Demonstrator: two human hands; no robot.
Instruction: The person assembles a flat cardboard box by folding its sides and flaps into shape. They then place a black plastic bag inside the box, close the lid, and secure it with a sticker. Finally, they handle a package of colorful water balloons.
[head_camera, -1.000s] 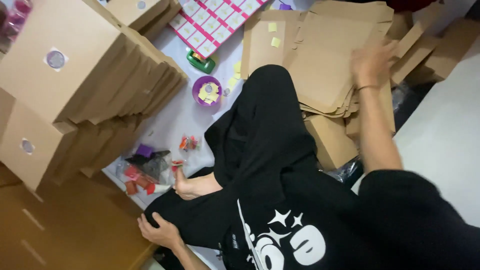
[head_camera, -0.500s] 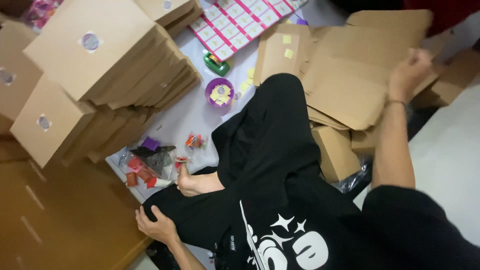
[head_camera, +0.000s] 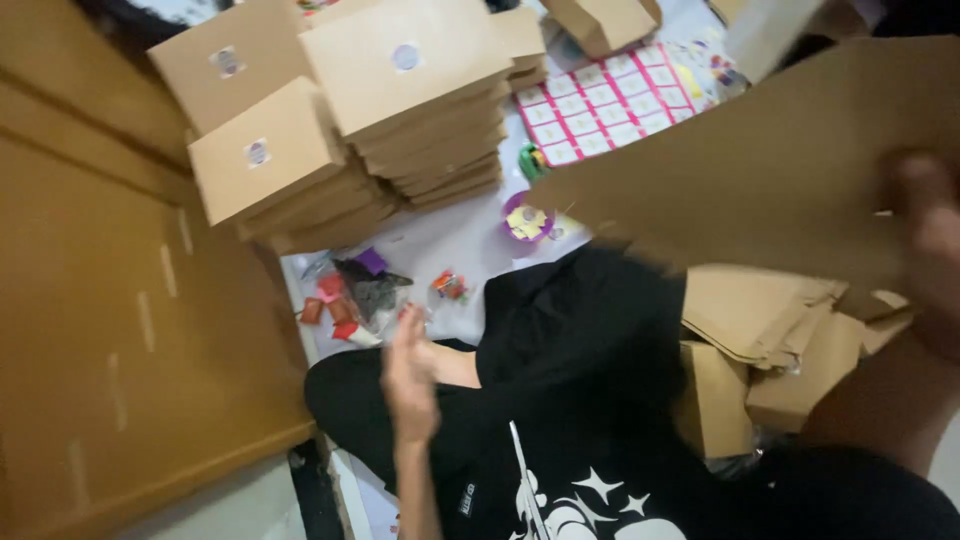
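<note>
My right hand (head_camera: 932, 250) grips a flat, unfolded brown cardboard sheet (head_camera: 780, 170) and holds it up in the air over my black-clad lap. My left hand (head_camera: 410, 375) is raised above my crossed legs, fingers apart, holding nothing. Under the lifted sheet lies a pile of more flat cardboard blanks (head_camera: 770, 315) at my right side.
Stacks of folded brown boxes (head_camera: 400, 110) with round stickers stand ahead on the left. A pink sheet of labels (head_camera: 610, 105), a purple tub (head_camera: 527, 222), a green tape holder (head_camera: 533, 160) and small red and purple packets (head_camera: 350, 290) lie on the white floor. A large brown board (head_camera: 120, 330) fills the left.
My right hand has lifted a cardboard sheet off the pile and swung it up toward me. My left hand has risen from my knee. The view has shifted left.
</note>
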